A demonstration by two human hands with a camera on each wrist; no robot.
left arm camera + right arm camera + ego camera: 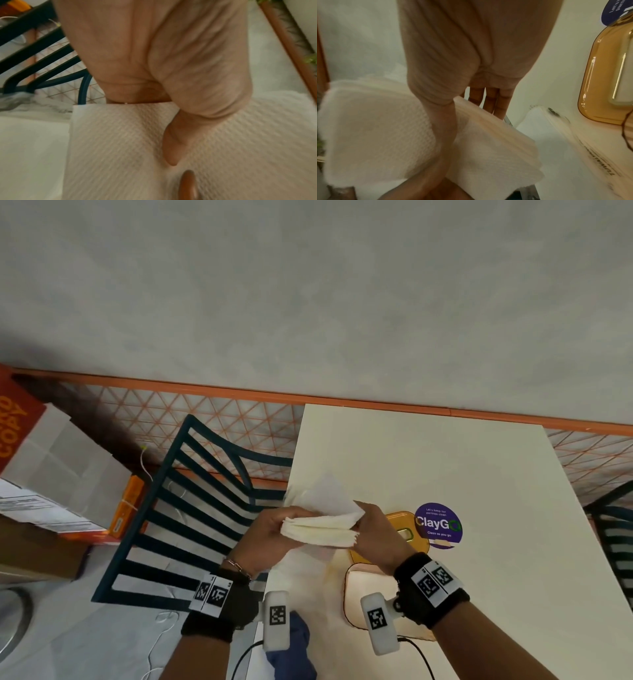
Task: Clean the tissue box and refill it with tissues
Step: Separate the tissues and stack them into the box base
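Both hands are holding one stack of tissues (320, 530) in the air, above the near left part of the white table (479, 491). The left hand (270, 534) is gripping the left end of the stack, with the thumb on top and the fingers curled under it. The right hand (376, 534) is clamped on the right end in the same way. In the left wrist view the thumb (173, 146) is pressing flat on the embossed top sheet (120, 148). In the right wrist view the fingers (489, 101) are reaching under the far edge of the stack (488, 148).

The stack is lying almost flat, and its long axis is running from one hand to the other, left to right. Its layered long edge is facing the person. One loose sheet (329, 491) is standing up from the top and is pointing away from the person.

Just beyond the right hand, the amber lid (407, 534) is lying on the table with its slot upward. Directly below the right wrist, the open tissue box (363, 587) is standing on the table, with its opening facing up. A round purple sticker (438, 525) is lying to the right of the lid. Below the left wrist a blue cloth (294, 645) is lying at the table edge. To the left of the left hand a dark chair (191, 508) is standing beside the table.
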